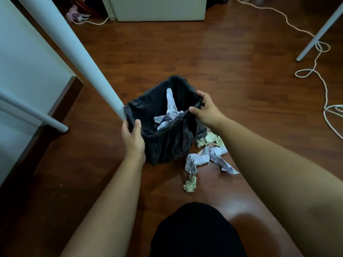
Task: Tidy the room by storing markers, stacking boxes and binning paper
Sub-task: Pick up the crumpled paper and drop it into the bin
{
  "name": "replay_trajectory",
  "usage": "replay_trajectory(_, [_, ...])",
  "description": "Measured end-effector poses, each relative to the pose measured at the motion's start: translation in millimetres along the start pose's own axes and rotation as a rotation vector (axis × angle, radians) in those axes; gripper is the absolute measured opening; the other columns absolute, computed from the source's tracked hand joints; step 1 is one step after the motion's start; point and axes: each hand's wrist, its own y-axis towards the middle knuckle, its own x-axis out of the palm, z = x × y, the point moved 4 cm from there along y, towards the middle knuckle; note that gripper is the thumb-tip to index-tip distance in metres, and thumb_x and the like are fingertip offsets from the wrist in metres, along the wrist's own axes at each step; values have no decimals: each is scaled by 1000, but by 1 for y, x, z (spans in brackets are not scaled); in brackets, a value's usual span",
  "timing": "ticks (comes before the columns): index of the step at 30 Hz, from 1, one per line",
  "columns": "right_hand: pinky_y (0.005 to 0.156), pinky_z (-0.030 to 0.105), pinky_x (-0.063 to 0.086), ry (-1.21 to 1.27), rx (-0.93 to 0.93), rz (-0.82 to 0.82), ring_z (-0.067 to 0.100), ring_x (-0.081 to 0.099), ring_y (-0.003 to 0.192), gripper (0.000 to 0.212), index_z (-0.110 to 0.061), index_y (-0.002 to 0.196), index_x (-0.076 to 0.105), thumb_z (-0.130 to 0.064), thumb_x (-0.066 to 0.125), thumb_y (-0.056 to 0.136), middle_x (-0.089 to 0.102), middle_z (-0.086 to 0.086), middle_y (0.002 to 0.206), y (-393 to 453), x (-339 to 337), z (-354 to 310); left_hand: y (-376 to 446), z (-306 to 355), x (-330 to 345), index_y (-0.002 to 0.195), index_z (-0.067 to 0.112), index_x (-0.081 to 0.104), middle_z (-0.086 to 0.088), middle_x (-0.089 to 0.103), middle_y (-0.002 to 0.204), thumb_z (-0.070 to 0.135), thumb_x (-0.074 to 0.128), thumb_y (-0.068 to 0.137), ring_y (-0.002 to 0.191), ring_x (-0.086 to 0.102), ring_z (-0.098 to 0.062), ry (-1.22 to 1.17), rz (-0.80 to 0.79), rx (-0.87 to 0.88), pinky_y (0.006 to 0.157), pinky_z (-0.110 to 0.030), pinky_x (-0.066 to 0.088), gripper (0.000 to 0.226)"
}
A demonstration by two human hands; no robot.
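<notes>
A small bin lined with a black bag (167, 145) stands on the wooden floor in the middle of the view. My left hand (132, 138) grips its near left rim, and my right hand (206, 109) grips the right rim. Crumpled white paper (169, 114) lies inside the bin. On the floor just right of the bin lie more crumpled sheets: a white one (206, 157), a pale yellow one (211, 140) and a small yellow ball (189, 185).
A white table leg (74, 52) slants down to the bin's left rim, with a second leg (33, 114) further left by the wall. A white cable (319, 71) loops across the floor at the right near another table leg (319, 32). A white cabinet (157, 8) stands at the back.
</notes>
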Motion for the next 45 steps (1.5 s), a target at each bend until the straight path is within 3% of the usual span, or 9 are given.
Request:
replay_trajectory(3, [105, 46, 42, 99, 60, 72, 32, 47, 129, 68, -35, 149, 19, -34, 59, 94, 38, 12, 148, 2, -15, 13, -40, -11, -9, 138, 6, 45, -14, 35, 146, 21, 55, 93, 136, 38, -26, 322, 153, 485, 113, -35, 33, 49])
replay_trajectory(6, [95, 44, 46, -105, 207, 205, 31, 54, 113, 63, -31, 146, 28, -36, 59, 92, 42, 15, 145, -10, -41, 65, -93, -61, 20, 125, 14, 52, -11, 50, 130, 24, 60, 83, 123, 48, -26, 780, -317, 900, 105, -40, 37, 43])
replay_trajectory(13, [110, 42, 32, -869, 551, -143, 41, 26, 141, 90, -47, 146, 23, -41, 76, 73, 12, 23, 156, -55, -57, 197, -79, -216, 66, 140, 65, -11, 11, -49, 147, 25, 91, 61, 143, -12, -49, 1695, -1115, 159, 97, -76, 27, 135])
replay_trajectory(22, [98, 41, 47, -951, 472, -200, 46, 47, 120, 76, -51, 145, 27, -27, 68, 85, -4, 16, 158, -27, -29, 219, -67, -230, 39, 97, 18, 59, -11, 43, 129, 10, 49, 90, 87, 59, -37, 1565, -1056, 284, 66, -33, 37, 15])
replay_trajectory(26, [84, 39, 49, -940, 444, -209, 42, 59, 100, 63, -35, 145, 33, -21, 61, 91, 36, 25, 137, -64, -26, 253, -75, -220, 11, 93, 20, 59, -4, 41, 127, 21, 57, 81, 90, 59, -34, 1364, -820, 303, 70, -35, 48, 12])
replay_trajectory(30, [67, 33, 41, -879, 467, -143, 40, 61, 94, 51, -22, 127, 47, -30, 71, 83, 61, 22, 111, -94, -55, 266, -160, -262, -17, 146, 12, 32, -5, 4, 161, 59, 41, 80, 136, 24, -31, 1508, -1160, 290, 107, -46, 35, 82])
replay_trajectory(33, [61, 29, 39, -849, 487, -114, 32, 56, 81, 60, -25, 127, 47, -19, 76, 75, 63, 18, 109, -100, -74, 272, -191, -285, -28, 132, 22, 58, 2, 40, 154, 23, 44, 87, 124, 54, -28, 1596, -1227, 248, 78, -44, 55, 48])
replay_trajectory(38, [60, 25, 42, -813, 394, -110, 27, 56, 80, 61, -31, 127, 49, -19, 77, 75, 64, 8, 101, -95, -73, 262, -167, -307, -32, 148, 8, 35, -8, 18, 161, 13, 16, 100, 145, 23, -24, 1627, -1412, 448, 111, -35, 28, 52])
replay_trajectory(45, [54, 25, 50, -297, 193, 91, 19, 58, 71, 33, -29, 107, 57, -9, 64, 82, 64, 11, 96, -72, -48, 171, -98, -169, 31, 99, 9, 59, -8, 47, 111, 11, 57, 89, 95, 57, -32, 1163, -953, 314, 84, -38, 47, 11])
